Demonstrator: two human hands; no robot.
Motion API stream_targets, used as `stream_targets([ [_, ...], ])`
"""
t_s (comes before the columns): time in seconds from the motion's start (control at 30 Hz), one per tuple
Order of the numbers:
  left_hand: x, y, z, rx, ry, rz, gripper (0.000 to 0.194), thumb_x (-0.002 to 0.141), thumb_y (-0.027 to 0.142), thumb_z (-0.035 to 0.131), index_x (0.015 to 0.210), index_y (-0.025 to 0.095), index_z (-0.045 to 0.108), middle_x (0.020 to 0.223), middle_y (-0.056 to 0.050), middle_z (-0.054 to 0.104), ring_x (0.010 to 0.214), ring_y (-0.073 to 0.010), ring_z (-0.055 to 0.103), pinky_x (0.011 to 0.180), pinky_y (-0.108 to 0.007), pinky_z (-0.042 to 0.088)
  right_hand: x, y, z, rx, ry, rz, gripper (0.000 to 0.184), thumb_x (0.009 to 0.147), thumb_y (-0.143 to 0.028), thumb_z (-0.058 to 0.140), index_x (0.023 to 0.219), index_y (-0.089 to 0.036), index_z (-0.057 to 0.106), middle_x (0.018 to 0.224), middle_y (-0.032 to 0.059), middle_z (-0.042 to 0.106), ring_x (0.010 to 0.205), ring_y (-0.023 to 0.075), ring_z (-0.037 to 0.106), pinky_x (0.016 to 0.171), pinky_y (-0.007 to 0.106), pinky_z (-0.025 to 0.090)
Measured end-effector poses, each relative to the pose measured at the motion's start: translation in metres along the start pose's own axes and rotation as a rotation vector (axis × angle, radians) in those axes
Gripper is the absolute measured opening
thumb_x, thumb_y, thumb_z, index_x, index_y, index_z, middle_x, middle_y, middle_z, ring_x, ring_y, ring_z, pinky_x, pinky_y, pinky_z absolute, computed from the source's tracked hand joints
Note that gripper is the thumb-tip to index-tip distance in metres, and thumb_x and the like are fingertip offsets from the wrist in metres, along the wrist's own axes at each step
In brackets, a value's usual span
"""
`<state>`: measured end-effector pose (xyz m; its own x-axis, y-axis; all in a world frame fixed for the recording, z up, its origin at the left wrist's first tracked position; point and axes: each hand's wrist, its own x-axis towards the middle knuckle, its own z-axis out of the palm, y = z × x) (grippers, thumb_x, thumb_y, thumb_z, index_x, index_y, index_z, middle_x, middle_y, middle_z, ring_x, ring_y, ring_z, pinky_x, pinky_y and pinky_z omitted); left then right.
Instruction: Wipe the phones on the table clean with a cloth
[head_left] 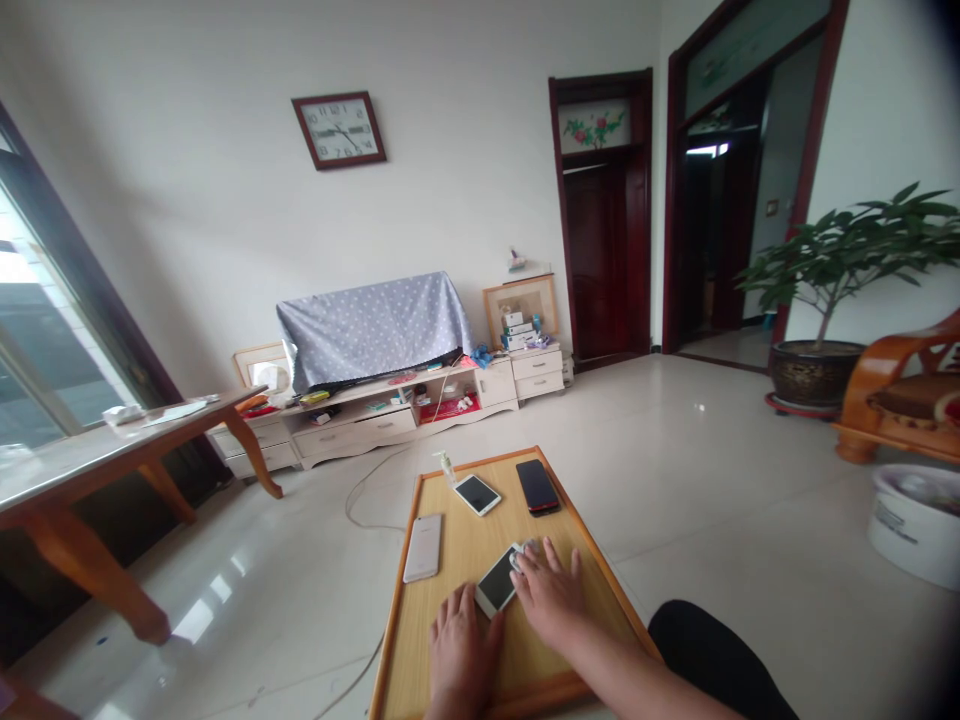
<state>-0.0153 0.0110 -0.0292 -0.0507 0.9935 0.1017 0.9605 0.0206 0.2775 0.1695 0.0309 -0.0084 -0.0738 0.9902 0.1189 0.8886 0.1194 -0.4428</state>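
Note:
A white-framed smartphone with a dark screen lies tilted on the wooden table in front of me. My left hand steadies its near end, fingers at the left edge and thumb by the lower corner. Over the phone's far right end, my right hand presses a small crumpled white wad; its other fingers are spread. The wad looks like tissue or cloth, partly hidden by the fingers. Around them lie a pale phone face down, another white phone, and a dark phone with red edging.
A small pump bottle stands at the table's far left corner. A cable runs over the floor on the left. Beyond are a low cabinet, a side table, a white bucket and a potted plant.

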Motion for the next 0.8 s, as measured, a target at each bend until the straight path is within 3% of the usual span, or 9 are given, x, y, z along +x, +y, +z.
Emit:
stream_targets([
  [0.2,0.001,-0.007,0.002,0.010,-0.034,0.001,0.056,0.091,0.038,0.047,0.145,0.026,0.046,0.154,-0.004,0.050,0.139,-0.0231,0.042,0.113,-0.035,0.030,-0.035,-0.022,0.018,0.115,-0.046,-0.213,0.053,0.106,-0.054,0.017,0.145,-0.043,0.052,0.154,-0.0045,0.051,0.152,0.0293,0.027,0.121,0.067,-0.005],
  [0.33,0.000,-0.006,0.002,0.006,-0.006,0.011,0.062,0.091,0.055,0.048,0.145,0.023,0.046,0.152,-0.007,0.052,0.139,-0.0255,0.042,0.113,-0.036,0.031,-0.023,-0.012,0.003,0.060,-0.012,-0.100,0.054,0.106,-0.052,0.016,0.141,-0.042,0.056,0.153,-0.0050,0.051,0.153,0.0318,0.023,0.119,0.070,-0.004],
  [0.43,-0.001,-0.005,0.003,0.000,0.034,0.018,0.062,0.091,0.055,0.048,0.144,0.023,0.047,0.151,-0.007,0.052,0.138,-0.0257,0.043,0.113,-0.037,0.031,-0.012,-0.005,-0.006,0.001,0.000,-0.010,0.056,0.105,-0.054,0.019,0.142,-0.036,0.057,0.155,-0.0014,0.049,0.154,0.0360,0.020,0.118,0.074,-0.003],
  [0.67,0.001,-0.008,0.002,0.020,-0.030,0.001,0.057,0.091,0.043,0.047,0.145,0.024,0.046,0.154,-0.005,0.050,0.140,-0.0238,0.042,0.114,-0.035,0.029,-0.036,-0.024,0.014,0.108,-0.032,-0.173,0.052,0.107,-0.052,0.018,0.141,-0.043,0.056,0.152,-0.0052,0.053,0.152,0.0307,0.027,0.121,0.069,0.001],
  [0.8,0.000,-0.006,-0.001,0.001,-0.016,0.002,0.062,0.091,0.055,0.047,0.145,0.024,0.046,0.154,-0.006,0.050,0.140,-0.0250,0.041,0.114,-0.036,0.031,-0.028,-0.015,0.003,0.074,-0.018,-0.092,0.052,0.106,-0.052,0.019,0.139,-0.042,0.058,0.152,-0.0057,0.052,0.152,0.0340,0.025,0.120,0.071,0.001],
])
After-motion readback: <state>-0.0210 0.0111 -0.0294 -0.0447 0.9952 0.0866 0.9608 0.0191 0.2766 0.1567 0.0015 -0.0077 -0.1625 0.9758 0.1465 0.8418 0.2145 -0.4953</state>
